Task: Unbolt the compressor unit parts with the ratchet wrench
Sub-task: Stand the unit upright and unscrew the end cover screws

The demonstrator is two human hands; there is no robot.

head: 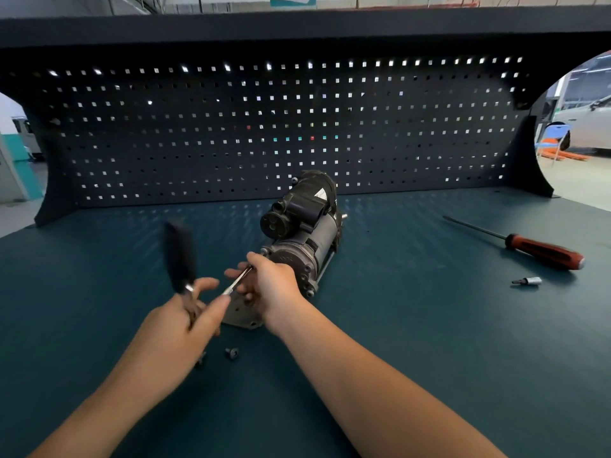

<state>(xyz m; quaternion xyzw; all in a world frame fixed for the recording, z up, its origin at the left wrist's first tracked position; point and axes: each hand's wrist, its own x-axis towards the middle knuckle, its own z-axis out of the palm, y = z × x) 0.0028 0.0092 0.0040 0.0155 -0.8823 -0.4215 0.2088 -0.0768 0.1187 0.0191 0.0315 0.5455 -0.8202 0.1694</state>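
Head view across a teal worktop (429,325), dark pegboard (198,133) along its far edge.

Left of centre, toward the front edge: left hand (178,322), fingers curled around the head end of the ratchet wrench (180,256), black handle standing upward and blurred, thumb stretched toward a thin metal extension bar (238,280). Junction of bar and wrench hidden behind the fingers.

On the worktop just in front of that hand: two loose bolts (232,353), one partly covered by the wrist.

Centre: right hand (272,287), fingertips pinched on the far end of the bar, against the near end of the compressor unit (307,233). Compressor unit lying on its side at mid-worktop, long axis running from the hands toward the far edge, black housing on top, grey cylinder beneath, flat end plate (243,320) nearest the front edge and partly masked by both hands.

Toward the right edge, well apart from the unit: red-and-black screwdriver (545,251), shaft pointing toward the far left. Just in front of it, a small socket bit (528,280).
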